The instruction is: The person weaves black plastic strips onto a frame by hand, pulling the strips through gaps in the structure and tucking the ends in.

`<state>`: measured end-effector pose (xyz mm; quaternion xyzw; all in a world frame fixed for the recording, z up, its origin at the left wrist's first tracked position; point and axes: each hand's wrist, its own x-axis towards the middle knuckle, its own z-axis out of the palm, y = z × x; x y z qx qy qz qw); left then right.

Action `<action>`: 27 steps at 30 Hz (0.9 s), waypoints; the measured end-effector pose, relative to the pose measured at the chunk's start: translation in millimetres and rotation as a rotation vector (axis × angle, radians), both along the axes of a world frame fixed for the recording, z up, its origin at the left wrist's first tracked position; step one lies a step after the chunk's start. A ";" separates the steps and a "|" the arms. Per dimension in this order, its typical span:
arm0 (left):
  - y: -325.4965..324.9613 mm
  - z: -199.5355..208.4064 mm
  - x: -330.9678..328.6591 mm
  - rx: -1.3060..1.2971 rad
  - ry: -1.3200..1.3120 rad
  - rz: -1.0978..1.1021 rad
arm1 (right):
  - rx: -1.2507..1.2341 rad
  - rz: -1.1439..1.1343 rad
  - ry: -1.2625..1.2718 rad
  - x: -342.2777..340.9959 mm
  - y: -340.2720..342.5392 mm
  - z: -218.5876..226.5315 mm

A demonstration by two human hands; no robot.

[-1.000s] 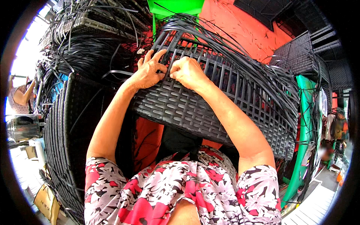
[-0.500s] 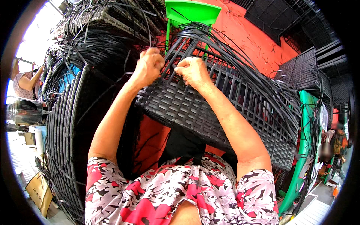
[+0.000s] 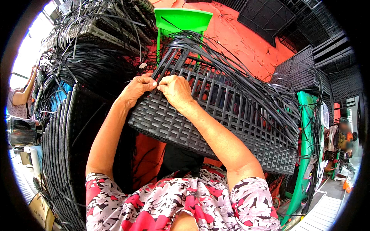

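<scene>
In front of me lies a black woven wicker piece [image 3: 165, 119], tilted, with a dense weave on its near side and open upright bars above. At its upper left corner my left hand [image 3: 137, 88] is closed, thumb and fingers pinching a black plastic strip mostly hidden by the fingers. My right hand [image 3: 176, 91] is closed too, its fingertips almost touching the left ones at the same strip. Beyond the bars, a bundle of long loose black strips [image 3: 235, 63] droops over the top and down the right side.
A green chair [image 3: 183, 20] stands behind the wicker piece on a red floor covering [image 3: 241, 42]. Heaped black strips [image 3: 92, 63] and a dark ribbed panel [image 3: 58, 142] crowd the left. A green board [image 3: 304, 127] borders the right. Another person [image 3: 21, 96] is at far left.
My hands have come together at the upper left corner of the weave; they were apart before. The right hand has moved left and lower. The whole view has shifted slightly.
</scene>
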<state>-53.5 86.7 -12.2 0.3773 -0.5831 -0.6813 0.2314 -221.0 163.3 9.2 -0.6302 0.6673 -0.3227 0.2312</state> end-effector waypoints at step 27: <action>25.0 48.7 19.7 -1.345 -0.936 0.361 | -0.297 0.119 0.405 -38.2 65.1 5.5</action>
